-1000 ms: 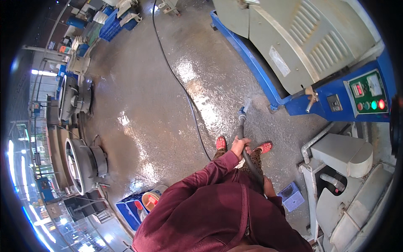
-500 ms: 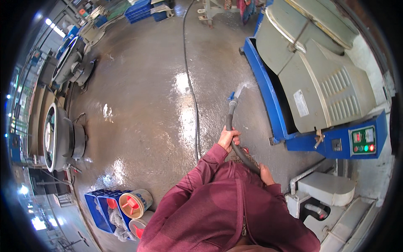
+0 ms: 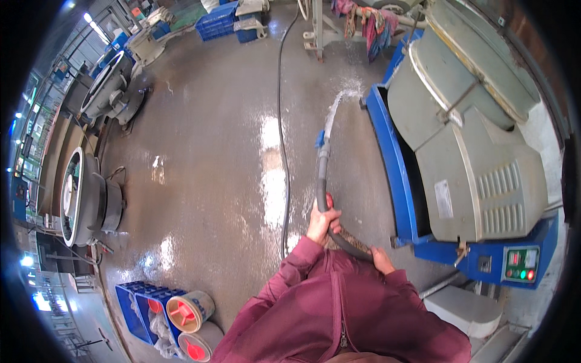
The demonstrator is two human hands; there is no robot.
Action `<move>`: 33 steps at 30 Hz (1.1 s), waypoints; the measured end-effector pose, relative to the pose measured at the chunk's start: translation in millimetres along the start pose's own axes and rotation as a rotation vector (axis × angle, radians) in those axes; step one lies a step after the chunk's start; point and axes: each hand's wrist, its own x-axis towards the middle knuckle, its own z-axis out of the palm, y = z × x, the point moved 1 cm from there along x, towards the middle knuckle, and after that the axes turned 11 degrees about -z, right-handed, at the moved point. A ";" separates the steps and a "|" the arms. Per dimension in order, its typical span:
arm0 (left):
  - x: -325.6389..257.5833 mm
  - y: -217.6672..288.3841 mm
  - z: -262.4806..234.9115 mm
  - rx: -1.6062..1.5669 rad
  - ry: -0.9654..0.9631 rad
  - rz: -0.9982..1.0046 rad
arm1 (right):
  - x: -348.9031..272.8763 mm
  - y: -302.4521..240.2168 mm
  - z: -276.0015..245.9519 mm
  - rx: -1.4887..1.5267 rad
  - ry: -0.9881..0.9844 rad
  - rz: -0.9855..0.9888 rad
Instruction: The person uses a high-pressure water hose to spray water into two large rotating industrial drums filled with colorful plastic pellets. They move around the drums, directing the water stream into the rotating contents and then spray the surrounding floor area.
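Two hands hold a grey hose (image 3: pixel 321 181). L hand (image 3: pixel 322 222) wraps tight near its nozzle; R hand (image 3: pixel 381 260) grips it further back. Water sprays beside the big blue machine (image 3: pixel 466 151).

I stand on a wet grey concrete floor (image 3: pixel 200 151) that shines where the light hits it. A thin black hose (image 3: pixel 281 109) runs across it from the far edge towards my feet. At its right side stands a big grey and blue machine (image 3: pixel 466 157). Along the left edge sit round metal machines (image 3: pixel 85 199), and near me blue crates (image 3: pixel 136 302) with tubs (image 3: pixel 187 311) beside them.
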 end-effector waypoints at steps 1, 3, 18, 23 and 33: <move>12.9 6.7 5.4 0.010 0.027 0.005 | 12.3 6.1 -5.1 -0.004 -0.009 0.012; 43.8 26.2 18.6 0.035 0.054 0.002 | 41.6 -1.1 -32.5 0.035 -0.060 0.104; 243.4 194.4 88.7 0.107 0.165 0.088 | 274.6 14.5 -156.0 0.155 -0.065 0.128; 292.3 234.6 79.5 0.030 0.175 0.067 | 340.2 17.3 -172.7 0.077 -0.093 0.022; 432.1 393.8 85.5 0.295 0.125 -0.017 | 520.5 -10.3 -214.5 0.185 -0.056 0.265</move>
